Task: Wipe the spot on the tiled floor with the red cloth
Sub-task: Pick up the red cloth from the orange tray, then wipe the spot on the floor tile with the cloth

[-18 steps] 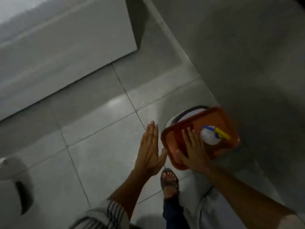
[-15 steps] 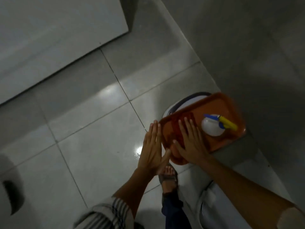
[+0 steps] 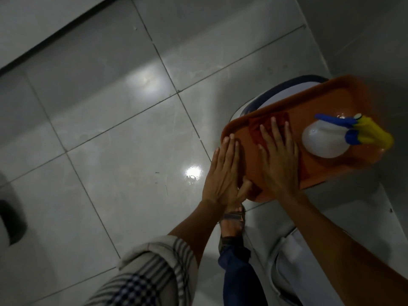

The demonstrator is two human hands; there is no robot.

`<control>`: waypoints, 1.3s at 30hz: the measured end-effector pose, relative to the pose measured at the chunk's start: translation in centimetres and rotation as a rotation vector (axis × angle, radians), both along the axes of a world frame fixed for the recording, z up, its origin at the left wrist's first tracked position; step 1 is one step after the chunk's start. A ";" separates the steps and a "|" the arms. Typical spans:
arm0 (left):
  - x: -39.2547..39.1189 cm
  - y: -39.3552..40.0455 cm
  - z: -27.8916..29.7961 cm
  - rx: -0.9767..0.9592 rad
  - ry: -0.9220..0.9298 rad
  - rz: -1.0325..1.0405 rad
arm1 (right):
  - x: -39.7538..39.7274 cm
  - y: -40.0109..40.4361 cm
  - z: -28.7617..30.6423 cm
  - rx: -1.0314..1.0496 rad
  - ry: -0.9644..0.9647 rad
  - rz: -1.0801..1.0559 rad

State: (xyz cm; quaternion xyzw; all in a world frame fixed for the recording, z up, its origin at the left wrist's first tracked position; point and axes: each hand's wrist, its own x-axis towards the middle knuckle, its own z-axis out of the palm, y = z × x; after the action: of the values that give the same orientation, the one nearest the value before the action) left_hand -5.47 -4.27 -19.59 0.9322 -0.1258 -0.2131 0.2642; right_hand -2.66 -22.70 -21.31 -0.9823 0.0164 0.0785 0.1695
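Observation:
A dark red cloth [image 3: 258, 129] lies on an orange tray [image 3: 318, 98] at the right. My right hand [image 3: 277, 157] is spread flat over the cloth, fingers apart, covering most of it. My left hand [image 3: 223, 173] is open, fingers straight, at the tray's left edge with its thumb near the rim. The grey tiled floor [image 3: 123, 151] shows a small wet, glossy spot with dark specks [image 3: 193, 173] just left of my left hand.
A white spray bottle with a blue and yellow trigger [image 3: 326, 140] lies on the tray's right part. The tray rests on a white container with a dark rim [image 3: 265, 100]. My sandalled foot [image 3: 233, 221] is below the tray. A wall runs along the right.
The view has moved closer and down toward the tray. My left hand has shifted right against the tray's edge. My right hand stays flat on the cloth.

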 end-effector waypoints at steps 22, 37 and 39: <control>-15.6 24.2 -3.0 0.053 0.129 0.423 | -6.0 17.3 7.4 1.824 0.514 -0.877; -22.4 36.3 -23.8 0.124 0.140 0.648 | -16.2 26.6 -25.4 -0.082 0.138 0.206; -22.7 36.5 -24.7 0.149 0.114 0.633 | -15.0 27.8 -26.5 -0.091 0.030 0.212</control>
State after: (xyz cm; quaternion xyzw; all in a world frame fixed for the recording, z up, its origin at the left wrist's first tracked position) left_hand -28.19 32.22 -44.32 0.9284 0.2008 -0.1808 0.2550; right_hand -17.65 5.08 -47.79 -0.9839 -0.0813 0.1101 0.1152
